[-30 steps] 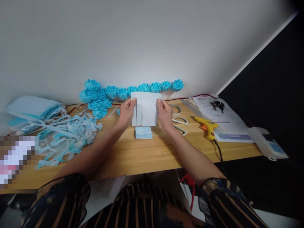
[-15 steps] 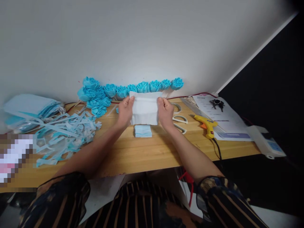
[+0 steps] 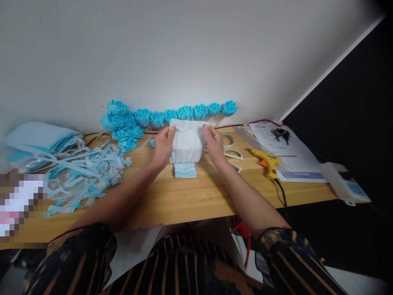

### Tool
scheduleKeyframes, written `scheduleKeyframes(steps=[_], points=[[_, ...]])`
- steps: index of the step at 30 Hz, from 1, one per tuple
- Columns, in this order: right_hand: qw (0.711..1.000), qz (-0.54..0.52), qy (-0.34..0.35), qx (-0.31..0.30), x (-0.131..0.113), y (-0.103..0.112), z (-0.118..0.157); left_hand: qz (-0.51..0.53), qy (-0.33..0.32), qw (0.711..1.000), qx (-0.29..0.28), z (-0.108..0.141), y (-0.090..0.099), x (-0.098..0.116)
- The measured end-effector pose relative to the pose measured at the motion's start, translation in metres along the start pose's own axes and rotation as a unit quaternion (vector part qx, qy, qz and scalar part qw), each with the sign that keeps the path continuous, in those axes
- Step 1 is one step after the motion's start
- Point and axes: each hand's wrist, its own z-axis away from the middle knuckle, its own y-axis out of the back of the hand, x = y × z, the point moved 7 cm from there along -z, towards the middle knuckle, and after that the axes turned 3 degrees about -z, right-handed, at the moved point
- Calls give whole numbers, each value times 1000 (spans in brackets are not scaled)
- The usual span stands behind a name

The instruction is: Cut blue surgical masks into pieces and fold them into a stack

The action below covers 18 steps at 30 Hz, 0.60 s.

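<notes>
Slightly closer together than half a second ago, the left hand (image 3: pixel 162 146) and right hand (image 3: pixel 215 144) have let the white sheet (image 3: pixel 188 138) between them go from fairly smooth to bowed and wrinkled. Each hand pinches one side edge, thumb on the near face, with the other fingers mostly out of sight. This sheet is held up above the wooden table (image 3: pixel 184 207), just beyond a small stack of pale blue pieces (image 3: pixel 185 170). Blue flowers (image 3: pixel 184 112) line the far side, bunched at the left. Left of the hands lies a tangle of cut strips (image 3: pixel 89 168); to the right are white loop handles (image 3: pixel 238 158), a yellow glue gun (image 3: pixel 270 164) and a printed paper (image 3: pixel 293 150) with keys (image 3: pixel 281 133) on it.
</notes>
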Motion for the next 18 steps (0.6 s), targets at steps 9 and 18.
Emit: scheduleKeyframes(steps=[9, 18], points=[[997, 75, 19, 26, -10, 2, 2, -21, -14, 999, -20, -2, -4, 3], [991, 106, 53, 57, -13, 5, 6, 1, -19, 999, 31, -10, 10, -1]])
